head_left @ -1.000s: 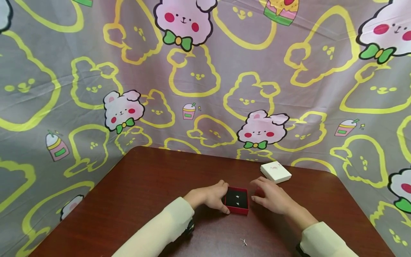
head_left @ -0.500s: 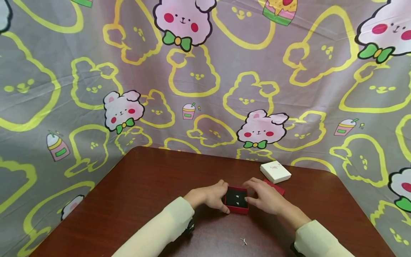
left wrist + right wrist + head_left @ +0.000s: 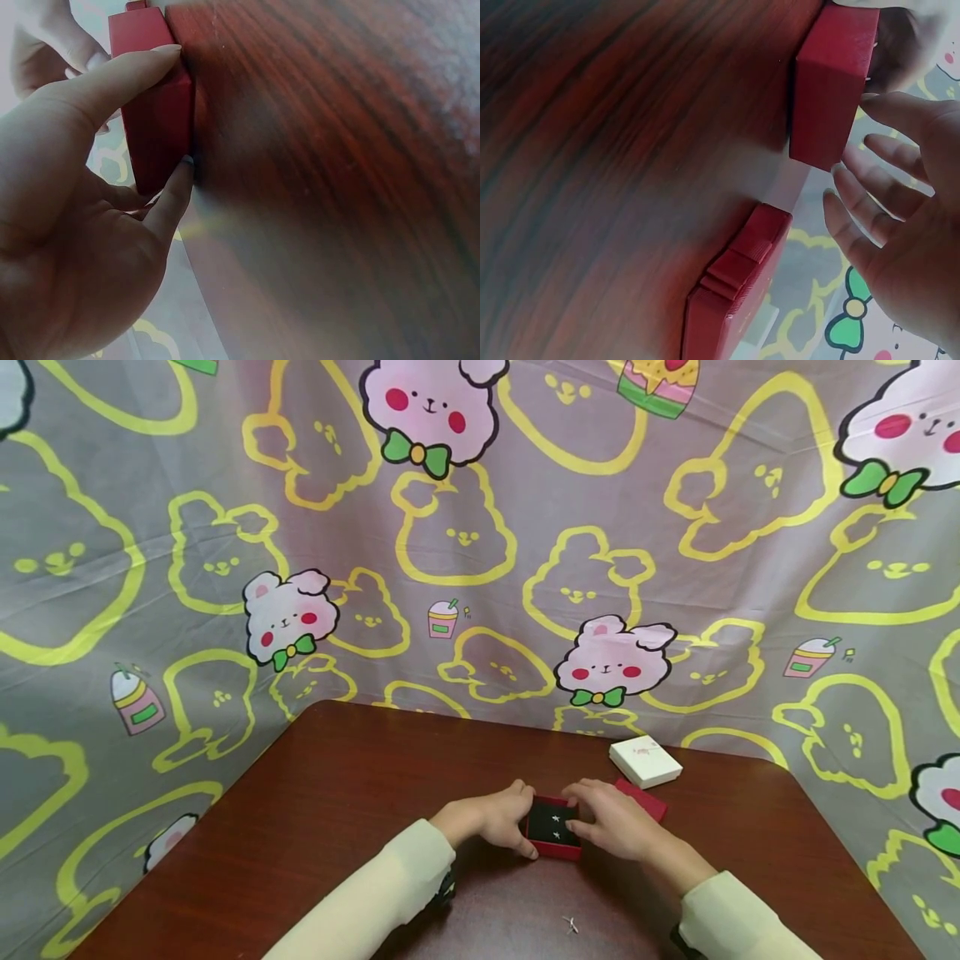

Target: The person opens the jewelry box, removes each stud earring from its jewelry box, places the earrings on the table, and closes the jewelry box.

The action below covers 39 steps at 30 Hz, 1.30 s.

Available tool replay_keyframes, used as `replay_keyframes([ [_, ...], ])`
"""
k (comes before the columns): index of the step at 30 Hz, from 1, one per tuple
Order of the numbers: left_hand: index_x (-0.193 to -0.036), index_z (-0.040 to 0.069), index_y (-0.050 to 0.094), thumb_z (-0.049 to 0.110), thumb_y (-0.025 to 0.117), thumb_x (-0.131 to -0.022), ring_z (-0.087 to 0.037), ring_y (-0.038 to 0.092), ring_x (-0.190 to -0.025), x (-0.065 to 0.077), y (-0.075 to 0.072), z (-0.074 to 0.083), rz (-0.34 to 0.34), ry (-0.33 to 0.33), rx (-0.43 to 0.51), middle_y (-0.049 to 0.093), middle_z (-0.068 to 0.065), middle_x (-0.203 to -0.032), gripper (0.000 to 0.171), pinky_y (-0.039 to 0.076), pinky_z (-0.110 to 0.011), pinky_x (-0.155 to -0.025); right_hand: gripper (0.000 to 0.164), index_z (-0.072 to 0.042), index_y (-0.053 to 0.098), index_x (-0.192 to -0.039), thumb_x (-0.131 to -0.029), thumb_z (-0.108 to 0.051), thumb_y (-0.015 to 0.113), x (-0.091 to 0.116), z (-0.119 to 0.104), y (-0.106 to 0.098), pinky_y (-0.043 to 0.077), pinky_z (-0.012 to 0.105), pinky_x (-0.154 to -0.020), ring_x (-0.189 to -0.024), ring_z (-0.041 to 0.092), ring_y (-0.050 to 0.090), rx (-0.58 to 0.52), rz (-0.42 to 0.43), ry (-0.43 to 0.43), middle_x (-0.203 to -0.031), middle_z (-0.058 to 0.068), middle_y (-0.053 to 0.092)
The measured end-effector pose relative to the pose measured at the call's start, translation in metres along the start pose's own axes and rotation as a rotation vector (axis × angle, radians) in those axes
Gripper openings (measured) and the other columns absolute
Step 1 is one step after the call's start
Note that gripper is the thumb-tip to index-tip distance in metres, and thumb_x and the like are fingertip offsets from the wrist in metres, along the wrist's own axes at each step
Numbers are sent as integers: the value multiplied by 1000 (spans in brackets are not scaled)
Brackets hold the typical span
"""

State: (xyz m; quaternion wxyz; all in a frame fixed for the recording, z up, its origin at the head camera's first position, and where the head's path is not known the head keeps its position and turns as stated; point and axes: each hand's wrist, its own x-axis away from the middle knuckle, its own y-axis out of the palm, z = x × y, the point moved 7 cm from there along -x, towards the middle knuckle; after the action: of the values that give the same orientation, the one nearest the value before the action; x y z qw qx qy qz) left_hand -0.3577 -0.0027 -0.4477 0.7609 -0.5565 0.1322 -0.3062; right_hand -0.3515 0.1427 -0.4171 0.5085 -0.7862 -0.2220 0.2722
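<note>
A small red jewelry box [image 3: 558, 852] stands uncovered on the table, with a black insert [image 3: 542, 828] bearing two small silver star-like earrings [image 3: 556, 818]. My left hand [image 3: 497, 818] grips its left side, the thumb on the near wall and other fingers along the left and far sides. From the right, my right hand [image 3: 618, 818] reaches over the box's right edge. Its thumb tip [image 3: 877, 105] is at the rim in the right wrist view, and its fingers are loosely extended. Whether it touches the insert, I cannot tell. A red lid with a bow [image 3: 731, 274] lies right of the box.
A white box [image 3: 645, 762] with a pink print lies at the table's back right, behind the red lid. Thin silver pieces [image 3: 571, 925] lie near the front of the brown table [image 3: 360, 768]. A patterned curtain [image 3: 480, 610] hangs along the back and sides.
My right hand has moved left from beside the box to over its right edge. The red lid, out of sight a second ago, now shows behind it. My left hand stays in place.
</note>
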Motion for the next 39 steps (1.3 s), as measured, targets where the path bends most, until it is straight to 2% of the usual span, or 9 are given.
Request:
replay_keyframes([
  [13, -137, -2, 46, 41, 87, -80, -12, 54, -102, 0, 1, -1, -14, -7, -6, 48, -5, -115, 82, 45, -22, -96, 28, -8, 74, -107, -81, -13, 84, -4, -1, 9, 53, 36, -69, -89, 14, 60, 75, 25, -9, -92, -3, 66],
  [25, -142, -3, 43, 42, 86, -81, -13, 54, -110, 1, 1, 0, -26, -19, -29, 49, -8, -122, 87, 44, -23, -99, 20, -8, 74, -102, -84, -10, 81, -8, -11, 15, 55, 41, -73, -90, 18, 62, 107, 36, -34, -93, -2, 65],
  [32, -144, -4, 42, 42, 86, -82, -14, 54, -111, 1, 1, 0, -28, -25, -21, 48, -9, -124, 90, 45, -24, -99, 11, -13, 73, -91, -84, -9, 80, -10, -14, 18, 54, 37, -66, -86, 16, 60, 173, 47, -42, -87, -5, 61],
  [39, -141, -3, 44, 41, 86, -81, -12, 53, -107, 1, 0, 1, -26, -24, -20, 48, -7, -120, 86, 45, -23, -97, 15, -15, 67, -84, -83, -5, 78, -10, -18, 18, 51, 35, -64, -82, 15, 57, 147, 32, -23, -84, -6, 58],
])
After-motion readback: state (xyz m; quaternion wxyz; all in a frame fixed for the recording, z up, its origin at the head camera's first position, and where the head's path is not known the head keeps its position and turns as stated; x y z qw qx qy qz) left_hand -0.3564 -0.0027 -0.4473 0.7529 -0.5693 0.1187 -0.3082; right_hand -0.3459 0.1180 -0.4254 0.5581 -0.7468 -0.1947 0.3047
